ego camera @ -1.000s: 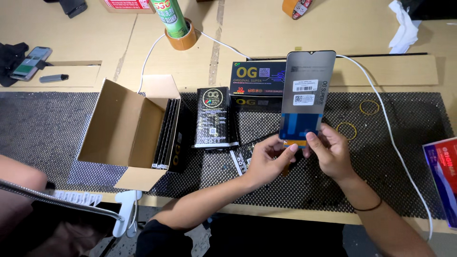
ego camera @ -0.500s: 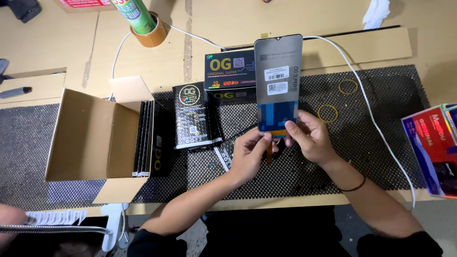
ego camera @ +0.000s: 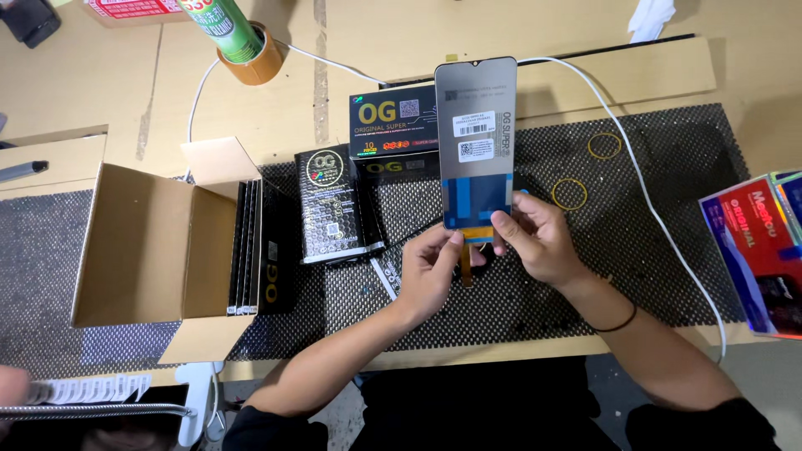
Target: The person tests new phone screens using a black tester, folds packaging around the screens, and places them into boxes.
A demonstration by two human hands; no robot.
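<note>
- One phone display panel [ego camera: 475,142] stands upright above the middle of the black mesh mat [ego camera: 668,250], its grey back to the camera, with two white barcode stickers in its upper half, a blue patch lower down and an orange strip at the bottom edge.
- The left hand [ego camera: 432,269] pinches the panel's bottom edge and the thin ribbon hanging from it, fingers closed on it.
- The right hand [ego camera: 535,236] grasps the panel's lower right corner, thumb on the face, fingers curled behind; a dark band sits on that wrist.
- One open brown cardboard box [ego camera: 150,242] lies at the left, with several slim black packs standing in a row at its right side; the exact count cannot be told.
- One black flat pack [ego camera: 330,205] with a round gold emblem lies just right of the box.
- One black carton [ego camera: 391,121] with gold letters sits behind it, partly hidden by the panel.
- Two yellow rubber bands [ego camera: 570,194] lie on the mat at the right, far side.
- One white cable [ego camera: 660,221] curves across the right.
- One green can [ego camera: 224,27] stands in a tape roll, far left.
- One red and blue package [ego camera: 756,246] lies at the right edge.
</note>
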